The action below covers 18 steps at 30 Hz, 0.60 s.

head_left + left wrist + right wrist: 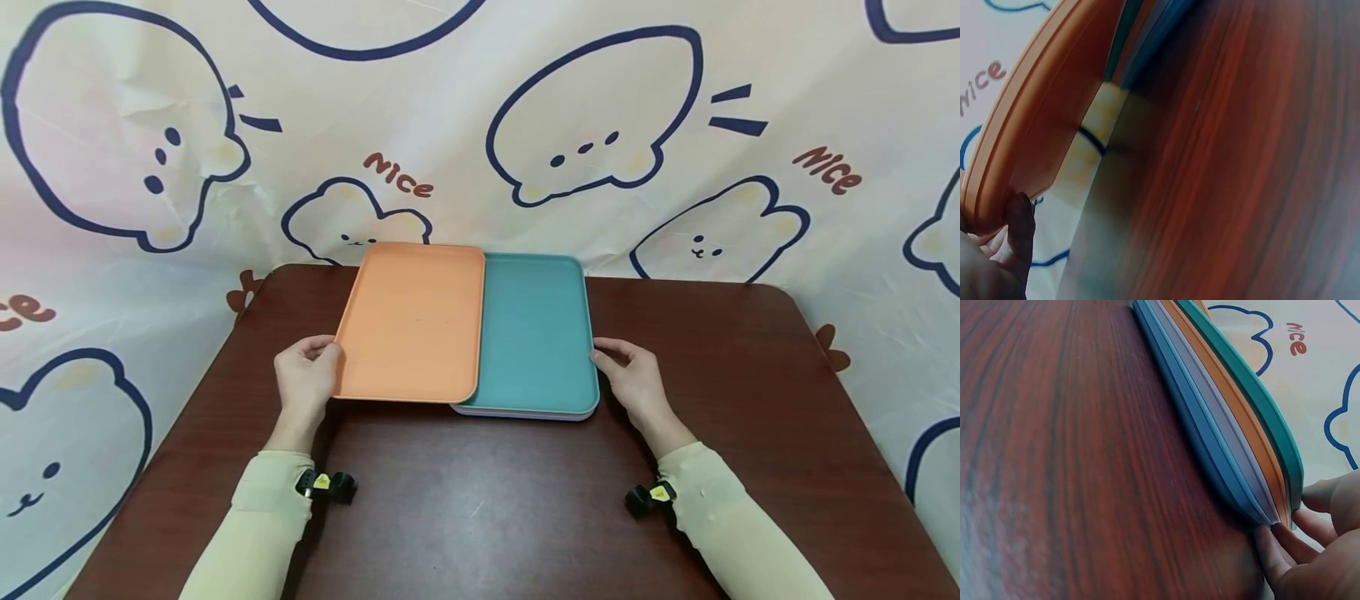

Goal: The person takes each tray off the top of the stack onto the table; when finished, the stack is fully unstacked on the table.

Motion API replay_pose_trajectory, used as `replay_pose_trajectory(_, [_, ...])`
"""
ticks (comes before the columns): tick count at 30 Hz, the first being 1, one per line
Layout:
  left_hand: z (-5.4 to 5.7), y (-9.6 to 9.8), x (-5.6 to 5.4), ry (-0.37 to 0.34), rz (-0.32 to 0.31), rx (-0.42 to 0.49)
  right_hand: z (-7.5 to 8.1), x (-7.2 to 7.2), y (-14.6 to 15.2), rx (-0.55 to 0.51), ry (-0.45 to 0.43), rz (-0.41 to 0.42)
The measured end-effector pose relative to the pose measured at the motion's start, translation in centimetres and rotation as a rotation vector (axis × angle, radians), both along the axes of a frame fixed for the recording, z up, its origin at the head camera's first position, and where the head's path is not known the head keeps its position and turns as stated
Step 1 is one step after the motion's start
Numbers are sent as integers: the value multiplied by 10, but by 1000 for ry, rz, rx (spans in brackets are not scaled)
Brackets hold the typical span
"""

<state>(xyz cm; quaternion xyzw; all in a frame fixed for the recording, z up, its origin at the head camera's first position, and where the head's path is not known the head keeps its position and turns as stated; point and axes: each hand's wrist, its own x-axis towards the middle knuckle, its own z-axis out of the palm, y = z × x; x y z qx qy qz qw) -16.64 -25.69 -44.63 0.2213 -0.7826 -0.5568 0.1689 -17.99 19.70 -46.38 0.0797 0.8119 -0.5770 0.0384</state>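
Observation:
My left hand [307, 379] pinches the left edge of an orange tray [412, 325], thumb on one side of its rim. This tray is raised and overlaps the left part of a stack topped by a teal tray [536, 333]. Under the teal one, the right wrist view shows the edges of another orange tray [1235, 394], a lilac tray [1216, 403] and a blue tray [1197, 419]. My right hand [630, 375] touches the right side of the stack, its fingertips [1266, 544] along the tray edges.
The stack lies on a dark brown wooden table [480, 508], towards its far edge. A pale cloth [465, 125] with cartoon figures hangs behind and at both sides. Each wrist wears a black strap with a small camera [342, 488].

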Motion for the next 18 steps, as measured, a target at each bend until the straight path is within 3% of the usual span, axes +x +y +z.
replay_pose_trajectory(18, [-5,-80,4,-161,82,-51,1,1,0,4,-5,4])
